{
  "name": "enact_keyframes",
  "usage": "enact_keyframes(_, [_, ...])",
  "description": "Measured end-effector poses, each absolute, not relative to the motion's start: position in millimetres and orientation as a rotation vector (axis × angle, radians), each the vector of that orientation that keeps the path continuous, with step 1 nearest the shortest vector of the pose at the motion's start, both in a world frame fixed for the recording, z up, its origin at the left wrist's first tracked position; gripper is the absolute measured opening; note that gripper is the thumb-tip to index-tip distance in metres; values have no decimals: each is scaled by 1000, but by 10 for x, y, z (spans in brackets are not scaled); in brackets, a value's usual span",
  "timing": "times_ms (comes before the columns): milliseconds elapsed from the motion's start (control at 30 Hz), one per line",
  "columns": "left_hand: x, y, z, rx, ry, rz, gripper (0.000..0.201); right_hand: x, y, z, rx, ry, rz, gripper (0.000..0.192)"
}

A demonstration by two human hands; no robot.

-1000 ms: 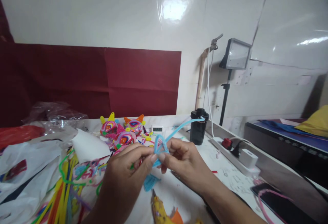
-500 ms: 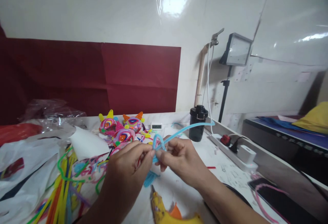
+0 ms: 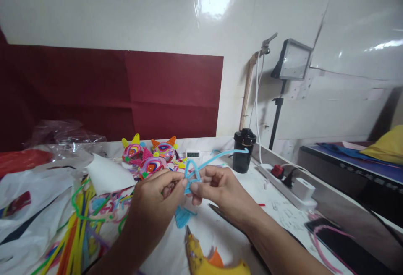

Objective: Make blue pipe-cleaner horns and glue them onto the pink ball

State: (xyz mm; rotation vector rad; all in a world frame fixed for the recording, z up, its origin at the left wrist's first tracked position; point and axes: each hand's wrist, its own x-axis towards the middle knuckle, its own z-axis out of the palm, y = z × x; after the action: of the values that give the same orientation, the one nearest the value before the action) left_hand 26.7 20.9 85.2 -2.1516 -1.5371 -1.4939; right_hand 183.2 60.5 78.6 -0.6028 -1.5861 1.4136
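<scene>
The bent light-blue strip [image 3: 225, 154] looks fuzzy and matt, like pipe cleaner. The yellow glue gun [image 3: 197, 254] has a smooth, smeared plastic body and a dark, metallic-looking nozzle [image 3: 188, 230]. The black cylindrical lidded cup [image 3: 242, 158] seems smooth plastic. The dark-red rectangular sheet [image 3: 173, 90] resembles matt, creased paper; the white wall [image 3: 141, 10] is glossy, the clear bag [image 3: 66, 135] shiny, crumpled plastic.

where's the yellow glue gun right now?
Head view, bottom centre: the yellow glue gun is on the white table, nozzle tip beside the light-blue fan-shaped piece.
</scene>
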Motion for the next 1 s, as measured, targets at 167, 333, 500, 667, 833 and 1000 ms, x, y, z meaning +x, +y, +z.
enact_keyframes(167, [268, 201, 851, -2153, -1580, -1506, 16, 1823, 616, 785, -584, -1572, 1423, 18])
enact_keyframes(333, [259, 205, 853, -2179, -1607, -1510, 17, 1823, 609, 773, -599, -1573, 1408, 15])
enact_keyframes(500, [254, 216, 849, -2235, -1712, -1531, 18, 1829, 611, 759, -608, -1560, 1389, 19])
enact_keyframes(667, [264, 212, 847, -2255, -1787, -1633, 19, 1829, 616, 755, -611, -1553, 1386, 19])
enact_keyframes(833, [282, 219, 845, -2247, -1835, -1758, 17, 1829, 620, 768, -613, -1531, 1427, 24])
enact_keyframes(1000, [301, 238, 841, -2256, -1845, -1937, 13, 1832, 630, 766, -624, -1515, 1455, 27])
